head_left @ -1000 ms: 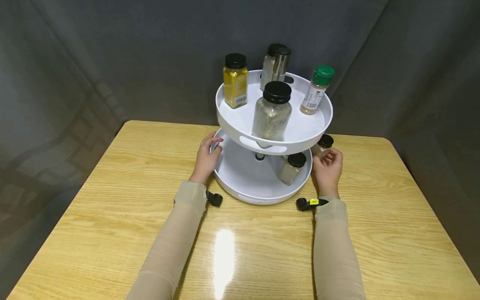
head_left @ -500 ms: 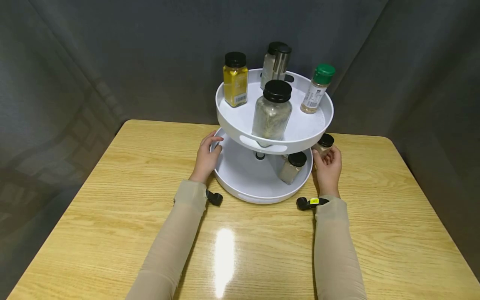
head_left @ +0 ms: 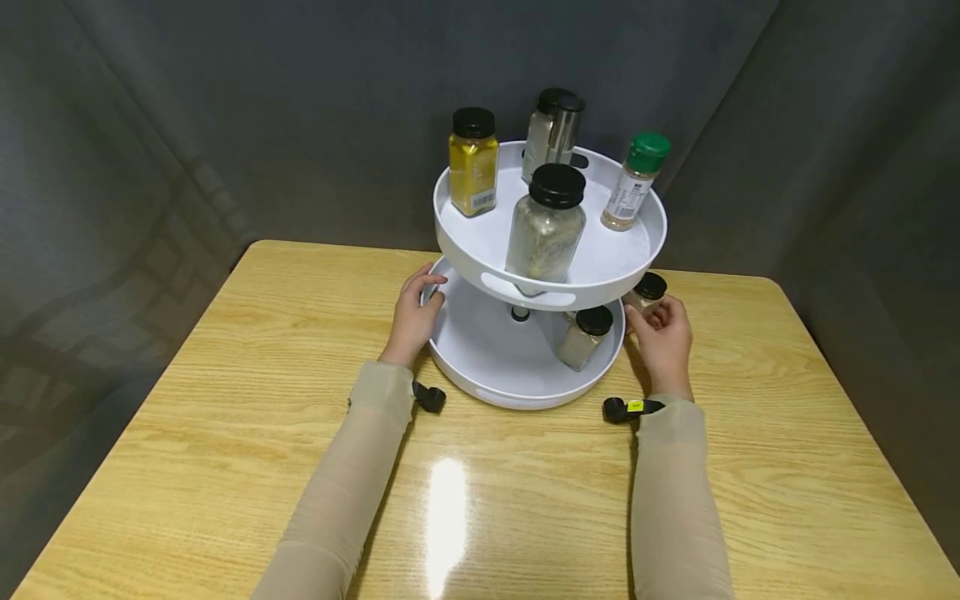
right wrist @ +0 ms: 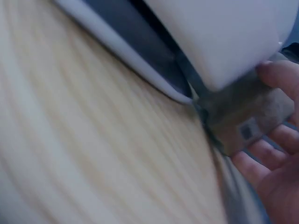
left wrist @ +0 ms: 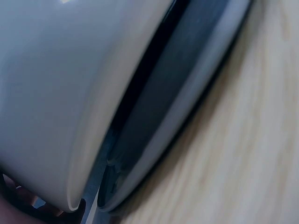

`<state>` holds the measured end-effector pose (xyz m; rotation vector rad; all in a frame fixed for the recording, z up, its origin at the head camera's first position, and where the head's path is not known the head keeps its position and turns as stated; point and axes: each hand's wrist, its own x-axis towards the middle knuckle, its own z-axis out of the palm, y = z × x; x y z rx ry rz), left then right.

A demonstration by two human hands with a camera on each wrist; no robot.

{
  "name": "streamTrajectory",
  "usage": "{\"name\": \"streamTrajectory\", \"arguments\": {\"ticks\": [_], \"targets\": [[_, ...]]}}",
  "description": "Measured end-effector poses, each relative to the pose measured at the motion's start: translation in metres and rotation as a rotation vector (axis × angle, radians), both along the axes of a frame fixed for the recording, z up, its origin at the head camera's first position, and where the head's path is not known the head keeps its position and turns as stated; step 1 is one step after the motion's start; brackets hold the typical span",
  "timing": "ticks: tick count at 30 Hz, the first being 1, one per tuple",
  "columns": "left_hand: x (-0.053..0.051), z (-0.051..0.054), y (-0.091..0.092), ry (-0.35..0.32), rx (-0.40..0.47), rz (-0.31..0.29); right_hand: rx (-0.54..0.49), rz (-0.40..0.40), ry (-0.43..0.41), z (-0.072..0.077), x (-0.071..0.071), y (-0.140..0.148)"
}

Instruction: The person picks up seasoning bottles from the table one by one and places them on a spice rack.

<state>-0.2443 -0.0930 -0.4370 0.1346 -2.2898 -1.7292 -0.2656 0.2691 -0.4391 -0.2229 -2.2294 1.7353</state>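
A white two-tier lazy Susan [head_left: 517,383] stands on the wooden table. My left hand [head_left: 414,315] grips the left rim of its lower tier; in the left wrist view only a bit of the fingers [left wrist: 35,205] shows at the bottom corner. Right of the lower tier, my right hand [head_left: 663,337] holds a glass spice jar [head_left: 647,292] with a black lid. In the right wrist view, the thumb lies on one side of this jar [right wrist: 247,116] and the fingers on the other, close to the tray's wall. Another black-lidded jar [head_left: 577,343] stands inside the lower tier.
The upper tier [head_left: 480,250] carries a yellow spice jar [head_left: 472,175], a large clear jar [head_left: 543,237], a green-capped shaker [head_left: 632,187], a metal-topped bottle [head_left: 564,129] and a jar behind it. A dark curtain [head_left: 337,125] hangs behind the table [head_left: 247,400].
My right hand's thumb and fingers have closed round the spice jar, and its wrist has shifted slightly right. My left hand has stayed at the rim.
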Motion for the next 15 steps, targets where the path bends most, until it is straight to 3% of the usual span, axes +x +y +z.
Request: {"name": "streamTrajectory", "arguments": {"ticks": [10,15], "targets": [[0.001,0.000,-0.001,0.004,-0.001,0.001,0.002,0.116,-0.029,0.011,0.007,0.011],[0.000,0.000,-0.001,0.003,0.006,-0.007,0.053,0.143,-0.036,0.017,0.010,0.017]]}}
